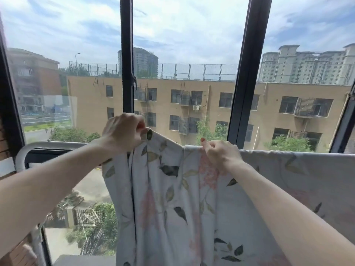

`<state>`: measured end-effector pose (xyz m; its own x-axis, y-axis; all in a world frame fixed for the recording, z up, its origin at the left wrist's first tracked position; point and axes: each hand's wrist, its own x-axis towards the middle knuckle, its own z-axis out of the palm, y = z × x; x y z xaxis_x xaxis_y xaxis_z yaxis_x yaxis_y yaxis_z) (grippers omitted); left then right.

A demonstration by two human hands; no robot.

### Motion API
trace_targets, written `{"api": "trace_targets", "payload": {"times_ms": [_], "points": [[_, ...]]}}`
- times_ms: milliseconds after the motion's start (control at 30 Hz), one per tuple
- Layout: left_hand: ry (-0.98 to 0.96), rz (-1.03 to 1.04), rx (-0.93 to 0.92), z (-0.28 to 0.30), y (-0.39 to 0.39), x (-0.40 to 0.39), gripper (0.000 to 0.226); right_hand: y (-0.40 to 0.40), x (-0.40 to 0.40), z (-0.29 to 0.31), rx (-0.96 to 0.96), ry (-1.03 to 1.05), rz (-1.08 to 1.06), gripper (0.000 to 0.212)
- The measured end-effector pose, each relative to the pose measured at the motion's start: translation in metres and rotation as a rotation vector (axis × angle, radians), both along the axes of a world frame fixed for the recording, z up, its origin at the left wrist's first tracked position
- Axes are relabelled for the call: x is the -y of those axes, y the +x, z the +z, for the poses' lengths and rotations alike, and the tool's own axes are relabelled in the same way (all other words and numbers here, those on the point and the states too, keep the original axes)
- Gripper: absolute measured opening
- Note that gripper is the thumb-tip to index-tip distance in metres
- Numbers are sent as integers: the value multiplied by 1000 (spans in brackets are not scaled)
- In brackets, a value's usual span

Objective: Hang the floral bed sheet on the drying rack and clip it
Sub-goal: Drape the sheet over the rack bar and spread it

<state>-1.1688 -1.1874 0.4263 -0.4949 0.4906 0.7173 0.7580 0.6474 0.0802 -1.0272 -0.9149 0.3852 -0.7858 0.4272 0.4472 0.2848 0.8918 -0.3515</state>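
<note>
A pale floral bed sheet point(182, 204) with pink flowers and dark leaves hangs in front of me over the white rail of the drying rack point(44, 145). My left hand point(123, 132) pinches the sheet's top corner and lifts it a little above the rail. My right hand point(221, 152) pinches the top edge where it lies on the rail. To the right of that hand the sheet drapes smoothly along the rail. No clip is visible.
Large windows with dark frames point(127, 60) stand right behind the rack. Buildings, trees and a street lie outside. The rack's rail curves down at the left end, near a brick wall point(17, 252).
</note>
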Motion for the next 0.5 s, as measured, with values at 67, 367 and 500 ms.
{"api": "trace_targets", "payload": {"times_ms": [67, 367, 500], "points": [[57, 43, 10, 26, -9, 10, 1, 0, -1, 1, 24, -8, -4, 66], [199, 440, -43, 115, -75, 29, 8, -7, 2, 4, 103, 8, -8, 62], [-44, 569, 190, 63, -92, 23, 12, -12, 4, 1, 137, 41, -28, 57]]}}
